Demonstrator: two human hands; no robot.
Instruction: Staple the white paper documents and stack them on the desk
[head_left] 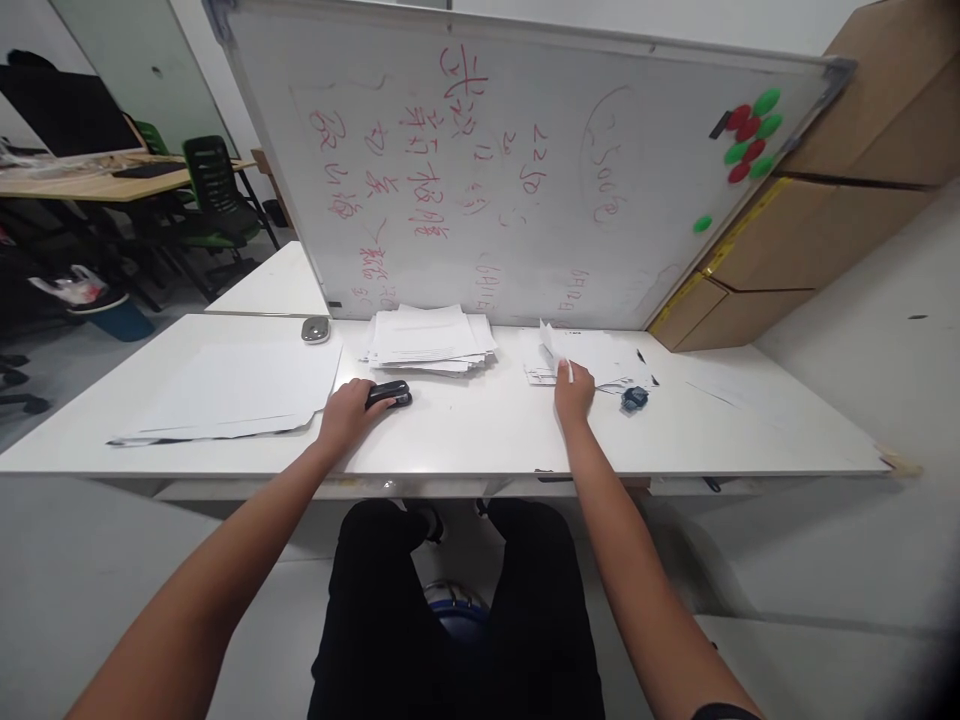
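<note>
My left hand [349,415] is closed around a black stapler [390,393], which rests on the white table left of centre. Over on the right, my right hand [574,388] pinches a small folded piece of paper [553,347] that stands up from the tabletop. Beneath and behind that hand lie flat white sheets [600,350] with dark marks on them. A thick, uneven stack of printed paper [431,338] sits between my hands, farther back. Just right of my right hand is a small dark blue crumpled-looking object [634,400]; its kind is unclear.
Large white sheets [232,390] cover the table's left part, with a rounded grey-white device [316,329] behind them. A whiteboard [465,180] with red writing and magnets stands along the back edge. Cardboard boxes [810,235] are stacked at the right. The table's front edge [450,473] runs above my knees.
</note>
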